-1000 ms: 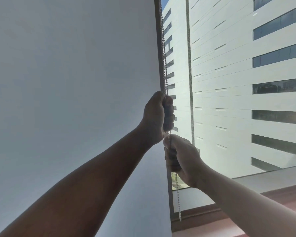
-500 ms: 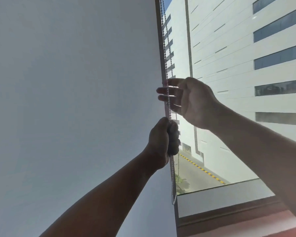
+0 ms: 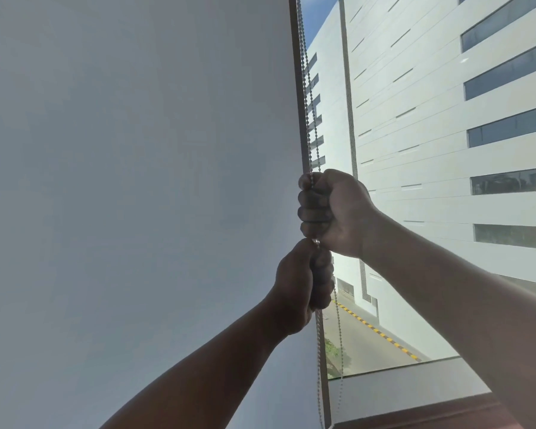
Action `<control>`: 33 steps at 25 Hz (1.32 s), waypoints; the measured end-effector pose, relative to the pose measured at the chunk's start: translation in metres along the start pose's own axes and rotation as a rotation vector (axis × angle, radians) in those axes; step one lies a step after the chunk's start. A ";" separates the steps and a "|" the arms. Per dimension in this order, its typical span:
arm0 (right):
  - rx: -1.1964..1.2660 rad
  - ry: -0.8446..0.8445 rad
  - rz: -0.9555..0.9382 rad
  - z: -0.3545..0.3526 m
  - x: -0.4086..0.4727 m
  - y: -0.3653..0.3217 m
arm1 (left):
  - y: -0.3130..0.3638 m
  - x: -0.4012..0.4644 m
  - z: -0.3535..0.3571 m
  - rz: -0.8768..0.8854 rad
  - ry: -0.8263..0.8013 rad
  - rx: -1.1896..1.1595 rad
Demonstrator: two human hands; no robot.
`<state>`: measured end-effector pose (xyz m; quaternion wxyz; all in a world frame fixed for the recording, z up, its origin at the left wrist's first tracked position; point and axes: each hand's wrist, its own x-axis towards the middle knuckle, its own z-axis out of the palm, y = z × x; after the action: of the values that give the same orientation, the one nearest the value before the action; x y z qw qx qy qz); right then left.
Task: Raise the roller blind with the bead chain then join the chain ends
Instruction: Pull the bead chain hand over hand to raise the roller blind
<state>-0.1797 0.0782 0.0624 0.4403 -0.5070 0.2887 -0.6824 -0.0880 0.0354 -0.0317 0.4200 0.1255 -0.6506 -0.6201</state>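
A grey roller blind [image 3: 136, 181] fills the left of the head view and covers its window. A bead chain [image 3: 308, 97] hangs in two strands along the blind's right edge, by the dark frame. My right hand [image 3: 331, 212] grips the chain in a fist. Directly below it, my left hand [image 3: 304, 280] grips the chain too, and the two fists touch. Under my left hand the strands [image 3: 339, 345] hang loose down to the sill.
A dark window frame [image 3: 297, 88] runs up beside the chain. Through the bare pane on the right I see a pale building [image 3: 446, 119] and a road [image 3: 369, 342]. A grey ledge [image 3: 399, 388] and a reddish sill [image 3: 430, 416] lie below.
My right hand, which was open and reaching high half a second ago, has closed round the chain just above my left hand. My left hand has come lower.
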 end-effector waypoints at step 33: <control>-0.197 0.109 0.047 -0.048 -0.047 0.078 | 0.083 0.041 0.037 0.020 -0.046 -0.024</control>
<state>-0.1969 0.0824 -0.0391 0.3878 -0.5033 0.3898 -0.6666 -0.1095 0.0500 0.0640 0.4126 0.0996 -0.6539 -0.6263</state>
